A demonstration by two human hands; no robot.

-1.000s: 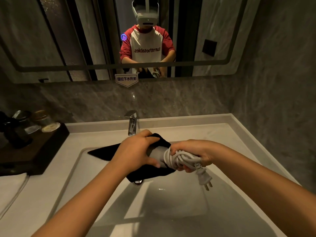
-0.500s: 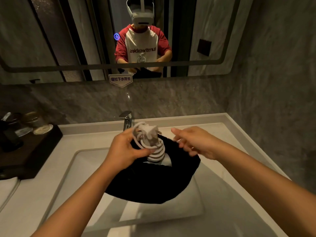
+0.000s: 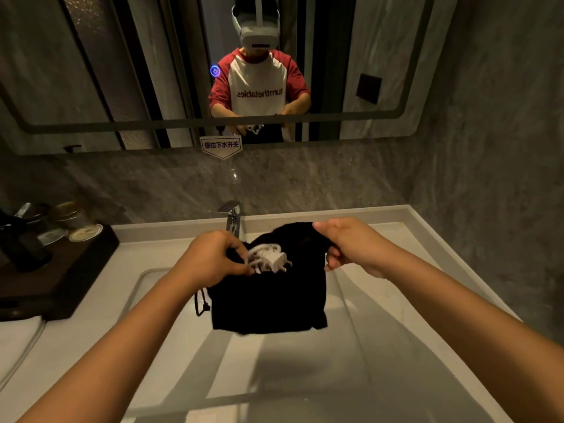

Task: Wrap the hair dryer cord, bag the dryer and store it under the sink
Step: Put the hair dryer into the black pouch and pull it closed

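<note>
Head view, the only one we have. We see both bare forearms reaching out over a white sink set in a pale counter. A black drawstring bag hangs in the air above the basin, held up by both hands at its top edge.

Left hand: fingers curled closed, pinching the bag's near-left rim together with loops of white cord. The cord bundle and its white plug stick out of the bag mouth just beside that hand, plug prongs pointing right. We cannot see the dryer body itself; it is hidden by the black cloth, so we cannot tell how deep it sits.

Right hand: closed in a pinch on the bag's far-right rim, thumb on top, fingers tucked below, pulling the mouth wide. The two hands are apart, with the plug between them.

A thin black drawstring dangles off the bag's left side, below the left wrist.

Behind the bag, a chrome faucet stands at the back of the basin. On the counter at left, a dark wooden tray carries lidded glasses and other dark items too dim to name. On the wall above, a mirror reflects the person in a headset and a red-and-white shirt. A small sign sits at the mirror's lower edge.
</note>
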